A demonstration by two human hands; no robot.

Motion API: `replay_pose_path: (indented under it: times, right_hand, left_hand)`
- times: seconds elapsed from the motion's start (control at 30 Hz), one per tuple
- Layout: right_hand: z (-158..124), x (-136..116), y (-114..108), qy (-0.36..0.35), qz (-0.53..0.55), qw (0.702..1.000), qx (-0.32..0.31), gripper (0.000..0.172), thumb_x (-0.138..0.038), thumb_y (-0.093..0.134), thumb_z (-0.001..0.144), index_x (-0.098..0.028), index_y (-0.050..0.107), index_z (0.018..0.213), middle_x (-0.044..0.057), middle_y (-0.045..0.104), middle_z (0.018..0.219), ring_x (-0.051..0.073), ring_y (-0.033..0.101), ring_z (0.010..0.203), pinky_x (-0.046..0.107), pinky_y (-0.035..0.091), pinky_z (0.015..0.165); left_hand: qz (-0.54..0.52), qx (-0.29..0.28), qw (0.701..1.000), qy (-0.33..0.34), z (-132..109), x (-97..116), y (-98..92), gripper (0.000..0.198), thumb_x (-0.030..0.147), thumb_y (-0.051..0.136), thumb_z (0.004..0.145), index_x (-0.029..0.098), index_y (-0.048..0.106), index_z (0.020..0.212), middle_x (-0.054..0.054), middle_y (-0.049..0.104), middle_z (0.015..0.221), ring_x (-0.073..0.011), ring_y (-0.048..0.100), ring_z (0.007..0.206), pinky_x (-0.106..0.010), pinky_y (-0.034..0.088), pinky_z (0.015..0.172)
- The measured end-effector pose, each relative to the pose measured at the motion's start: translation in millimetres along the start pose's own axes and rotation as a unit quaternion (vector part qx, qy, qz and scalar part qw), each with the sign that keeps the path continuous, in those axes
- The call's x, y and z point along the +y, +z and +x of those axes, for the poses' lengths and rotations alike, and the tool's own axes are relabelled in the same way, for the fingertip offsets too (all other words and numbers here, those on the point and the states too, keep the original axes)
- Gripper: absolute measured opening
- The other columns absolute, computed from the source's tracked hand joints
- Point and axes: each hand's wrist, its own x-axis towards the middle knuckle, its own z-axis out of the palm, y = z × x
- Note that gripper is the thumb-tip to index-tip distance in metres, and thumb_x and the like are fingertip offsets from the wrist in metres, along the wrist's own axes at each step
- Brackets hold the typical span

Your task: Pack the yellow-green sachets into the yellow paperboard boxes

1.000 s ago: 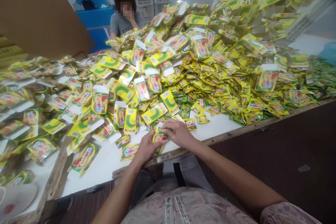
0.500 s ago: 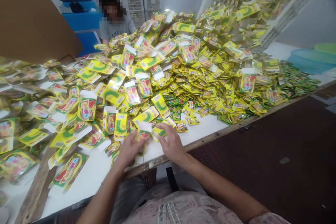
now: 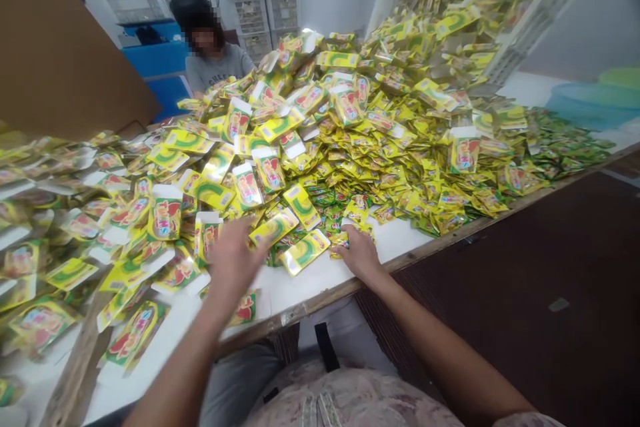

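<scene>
My left hand [image 3: 233,257], blurred, reaches over the small cartons at the near side of the pile, its thumb apart from its fingers. Partly under that wrist lies a carton with red and green print [image 3: 247,308]. My right hand [image 3: 361,252] is bent round a small yellow packet [image 3: 340,240] at the foot of the packet heap, thumb and fingers closed on it. Between the hands a flat yellow carton with a green swirl [image 3: 306,252] rests on the white tabletop [image 3: 280,287]. An upright printed carton [image 3: 206,233] stands just beyond my left hand.
A tall heap of yellow packets [image 3: 400,153] and cartons covers the table. Green packets [image 3: 565,147] lie at the right, near a blue basin [image 3: 590,103]. A tilted white crate [image 3: 530,33] holds more. A person [image 3: 217,60] sits behind. Wooden strips edge the table [image 3: 325,290].
My hands, close together over a carton before, have moved apart. The left has gone left and up over the cartons, the right rightward to the packets. A yellow carton now shows between them.
</scene>
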Motion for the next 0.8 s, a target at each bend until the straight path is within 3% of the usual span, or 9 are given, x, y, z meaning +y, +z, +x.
replay_pose_path:
  times: [0.1,0.2,0.3,0.43,0.5,0.6,0.8]
  right_hand:
    - [-6.8,3.5,-0.2,-0.015,0.048,0.999,0.014,0.028,-0.022,0.060,0.076,-0.018,0.055,0.103,0.009,0.063,0.096,0.023,0.057,0.087,0.031,0.042,0.073]
    - [-11.0,13.0,-1.4,-0.038,0.125,0.991,0.025,0.023,-0.023,0.057,0.075,-0.020,0.054,0.098,0.004,0.062,0.086,0.019,0.056,0.073,0.029,0.042,0.066]
    - [-9.4,15.6,-1.6,-0.004,0.250,0.968,0.031,0.023,-0.034,0.058,0.074,-0.020,0.054,0.092,-0.001,0.054,0.069,0.015,0.050,0.060,0.028,0.042,0.059]
    - [-1.4,-0.1,-3.6,-0.003,0.396,0.917,0.053,0.031,-0.046,0.059,0.071,-0.019,0.054,0.086,-0.001,0.052,0.069,0.014,0.049,0.062,0.027,0.044,0.059]
    - [1.9,-10.6,-6.4,-0.038,0.392,0.918,0.043,0.026,-0.041,0.060,0.072,-0.019,0.055,0.085,-0.001,0.053,0.069,0.013,0.049,0.063,0.026,0.043,0.060]
    - [3.1,-20.7,-11.2,-0.106,0.336,0.935,-0.026,0.014,-0.027,0.060,0.071,-0.019,0.058,0.083,-0.004,0.050,0.062,0.012,0.047,0.060,0.024,0.038,0.058]
    - [-4.1,-24.7,-12.5,-0.170,0.297,0.930,-0.135,0.016,-0.020,0.064,0.071,-0.018,0.059,0.085,-0.006,0.048,0.063,0.010,0.045,0.060,0.022,0.037,0.057]
  left_hand:
    - [0.131,-0.139,0.978,0.079,-20.1,15.8,52.3,0.060,0.042,0.075,0.062,0.015,0.058,0.113,-0.015,0.062,0.108,-0.0332,0.052,0.103,-0.041,0.040,0.088]
    - [0.197,-0.209,0.954,0.084,-22.6,18.6,75.8,0.053,0.030,0.068,0.072,0.014,0.054,0.120,-0.017,0.063,0.108,-0.0323,0.053,0.103,-0.040,0.040,0.085]
    - [0.160,-0.204,0.965,0.035,-18.6,11.7,70.2,0.041,0.026,0.055,0.080,0.015,0.056,0.119,-0.014,0.067,0.095,-0.0294,0.060,0.089,-0.037,0.042,0.077]
    - [-0.047,-0.192,0.979,-0.054,-24.9,1.1,58.5,0.035,0.038,0.060,0.077,0.020,0.063,0.106,-0.005,0.068,0.075,-0.0234,0.061,0.071,-0.032,0.044,0.068]
    - [-0.173,-0.186,0.963,-0.092,-32.9,-2.9,58.8,0.035,0.042,0.062,0.074,0.019,0.063,0.101,-0.005,0.069,0.081,-0.0224,0.062,0.077,-0.031,0.045,0.072]
    - [-0.304,-0.180,0.923,-0.153,-43.7,-7.0,60.8,0.039,0.045,0.065,0.072,0.016,0.062,0.099,-0.007,0.069,0.094,-0.0233,0.062,0.091,-0.032,0.047,0.079]
    - [-0.386,-0.259,0.856,-0.224,-46.6,-9.3,53.0,0.039,0.041,0.071,0.067,0.016,0.061,0.096,-0.005,0.069,0.090,-0.0196,0.065,0.081,-0.031,0.048,0.076]
